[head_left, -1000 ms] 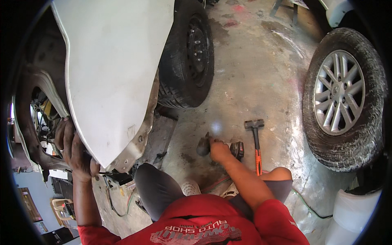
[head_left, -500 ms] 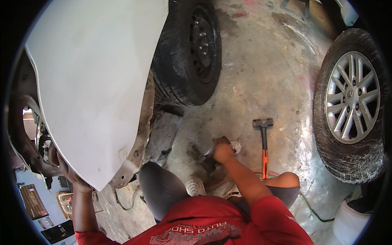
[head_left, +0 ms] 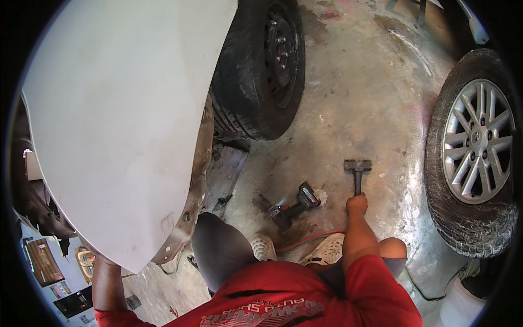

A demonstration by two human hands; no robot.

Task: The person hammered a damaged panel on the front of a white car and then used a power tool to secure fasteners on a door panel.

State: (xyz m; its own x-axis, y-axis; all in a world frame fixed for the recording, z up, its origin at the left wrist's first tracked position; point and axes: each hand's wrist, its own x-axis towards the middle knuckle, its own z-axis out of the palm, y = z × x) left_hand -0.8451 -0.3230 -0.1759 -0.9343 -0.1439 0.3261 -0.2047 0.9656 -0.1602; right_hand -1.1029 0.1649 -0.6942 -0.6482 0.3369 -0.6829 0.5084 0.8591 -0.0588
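Nearest in view, the person crouches in a red shirt, with a white shoe (head_left: 327, 252) and a thin red hose (head_left: 305, 240) on the floor beside it. The left forearm (head_left: 106, 286) rises at the near left and disappears behind the lower edge of a large white body panel (head_left: 114, 120); the left hand itself is hidden behind that panel, so I cannot tell how open it is or what it grips, though the arm seems to be bracing the panel from below. The right hand (head_left: 357, 205) reaches forward and is closed in a fist around the handle of a small sledge hammer (head_left: 357, 170), whose dark head rests on the stained concrete floor (head_left: 354, 98) just beyond the knuckles. Just left of that hand lies a cordless impact wrench (head_left: 291, 205) with a red-and-black battery, apart from the hand. Farther left, the panel's bare metal lower flange (head_left: 188, 218) hangs close to the knee. Beyond that stands a black tyre on a dark steel wheel (head_left: 261, 65), and at the far right another tyre with a silver alloy wheel (head_left: 476, 147). As I judge it, the main risk is the panel: it looks held by one unseen hand, and if attention goes to lifting the hammer it could tip or slide, its sharp flange catching the leg. The hammer, if swung carelessly, could strike the wrench, and the hose underfoot could snag the shoe.
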